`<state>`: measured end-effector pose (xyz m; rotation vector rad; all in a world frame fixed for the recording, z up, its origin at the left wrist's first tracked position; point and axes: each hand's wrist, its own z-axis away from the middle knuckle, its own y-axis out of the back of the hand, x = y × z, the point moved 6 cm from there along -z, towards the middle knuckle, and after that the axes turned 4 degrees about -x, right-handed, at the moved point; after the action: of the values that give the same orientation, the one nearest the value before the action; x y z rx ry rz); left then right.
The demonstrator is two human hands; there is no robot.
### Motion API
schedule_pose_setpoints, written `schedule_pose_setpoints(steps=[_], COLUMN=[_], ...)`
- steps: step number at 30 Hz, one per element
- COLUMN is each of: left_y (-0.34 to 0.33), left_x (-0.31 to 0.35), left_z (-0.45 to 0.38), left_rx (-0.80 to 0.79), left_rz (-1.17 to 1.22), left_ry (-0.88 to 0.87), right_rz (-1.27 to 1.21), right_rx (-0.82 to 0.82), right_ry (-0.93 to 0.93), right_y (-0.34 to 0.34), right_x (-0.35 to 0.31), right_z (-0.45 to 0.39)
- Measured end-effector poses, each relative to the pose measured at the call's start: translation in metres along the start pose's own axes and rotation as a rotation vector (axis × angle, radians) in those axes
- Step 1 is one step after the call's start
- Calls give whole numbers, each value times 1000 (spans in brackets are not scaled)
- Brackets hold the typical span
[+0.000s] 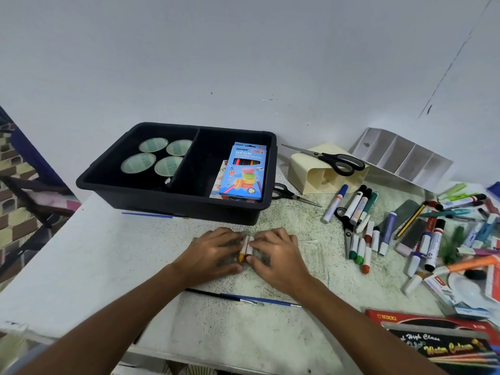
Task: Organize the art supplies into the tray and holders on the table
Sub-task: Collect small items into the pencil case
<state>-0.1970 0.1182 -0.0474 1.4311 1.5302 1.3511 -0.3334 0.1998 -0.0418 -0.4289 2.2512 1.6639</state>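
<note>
Two white-wrapped crayons [246, 249], one with a yellow tip and one with a red tip, lie side by side on the speckled table in front of the black tray [151, 193]. My left hand [213, 253] and my right hand [276, 255] lie over them from either side, fingers curled around the pair. The tray holds several tape rolls [158, 156] in its left compartment and a blue neon pencil box [243, 171] in its right one. More crayons and markers [362, 231] are scattered to the right.
A cream holder [311, 171] lies on its side with black scissors [332, 159] on it. A white divided organizer [403, 155] leans on the wall. Two more scissors, brushes [257, 299] near my wrists, a thin brush [154, 215] by the tray, and a red watercolour box [438, 336].
</note>
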Motion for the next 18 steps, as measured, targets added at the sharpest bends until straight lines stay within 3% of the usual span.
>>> schedule_pose_setpoints(steps=[4, 8, 18], left_y=[2, 6, 7], left_x=[0, 6, 12], left_z=[1, -2, -6], left_rx=[-1, 2, -73], left_rz=[74, 42, 0], left_ry=[46, -41, -84], right_rz=[60, 108, 13], right_rx=[6, -5, -10], right_ry=[44, 105, 58], right_y=[2, 2, 2], right_x=[-6, -13, -5], right_z=[-1, -1, -4])
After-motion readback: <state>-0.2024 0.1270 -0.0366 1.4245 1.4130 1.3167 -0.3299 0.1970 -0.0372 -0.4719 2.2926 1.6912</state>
